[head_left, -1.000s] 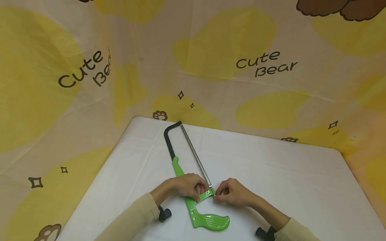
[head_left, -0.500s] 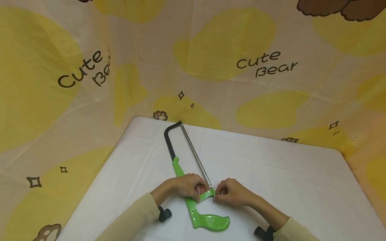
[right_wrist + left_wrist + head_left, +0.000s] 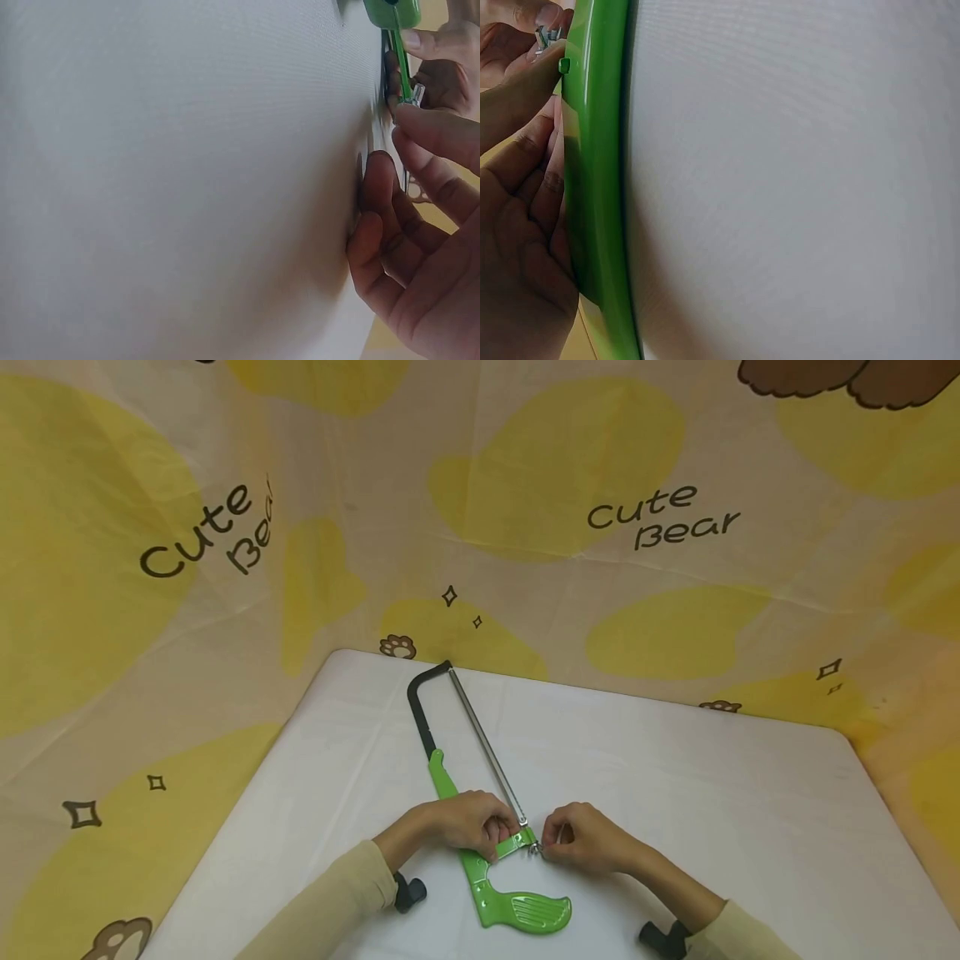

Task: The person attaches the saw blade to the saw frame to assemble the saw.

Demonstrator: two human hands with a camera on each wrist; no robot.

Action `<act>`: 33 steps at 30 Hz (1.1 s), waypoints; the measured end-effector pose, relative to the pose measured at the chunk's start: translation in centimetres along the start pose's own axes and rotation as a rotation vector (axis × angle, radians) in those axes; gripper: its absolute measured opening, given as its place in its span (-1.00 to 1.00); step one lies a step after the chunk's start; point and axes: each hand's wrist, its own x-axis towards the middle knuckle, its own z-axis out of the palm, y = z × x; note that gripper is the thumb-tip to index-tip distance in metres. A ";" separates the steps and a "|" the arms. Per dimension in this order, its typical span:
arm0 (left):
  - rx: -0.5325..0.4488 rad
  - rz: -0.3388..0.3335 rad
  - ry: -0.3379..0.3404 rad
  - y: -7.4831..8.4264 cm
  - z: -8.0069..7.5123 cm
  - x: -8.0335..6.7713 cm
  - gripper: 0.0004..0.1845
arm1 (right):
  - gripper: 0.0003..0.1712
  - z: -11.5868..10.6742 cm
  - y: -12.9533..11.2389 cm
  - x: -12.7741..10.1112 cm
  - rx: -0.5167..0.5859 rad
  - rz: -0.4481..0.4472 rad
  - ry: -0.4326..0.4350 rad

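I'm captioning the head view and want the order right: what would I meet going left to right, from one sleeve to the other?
left sleeve → left hand → small metal fitting → right hand → right sleeve

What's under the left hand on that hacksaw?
In the head view, the left hand covers a stretch of the green frame, visible on both sides of it, and part of the green cross-arm, whose outer end shows. The covered surfaces cannot be seen there.
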 end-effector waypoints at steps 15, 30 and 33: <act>0.010 0.001 -0.002 0.0 -0.1 0.0 -0.62 | -0.80 0.8 -0.6 0.5 -0.089 0.012 0.029; 0.000 0.017 -0.010 0.0 -0.1 -0.1 -0.62 | -0.79 0.7 -1.1 0.8 -0.041 0.035 -0.005; -0.002 0.017 -0.010 0.0 -0.1 -0.1 -0.62 | -0.83 0.4 -1.1 0.7 -0.007 0.028 -0.024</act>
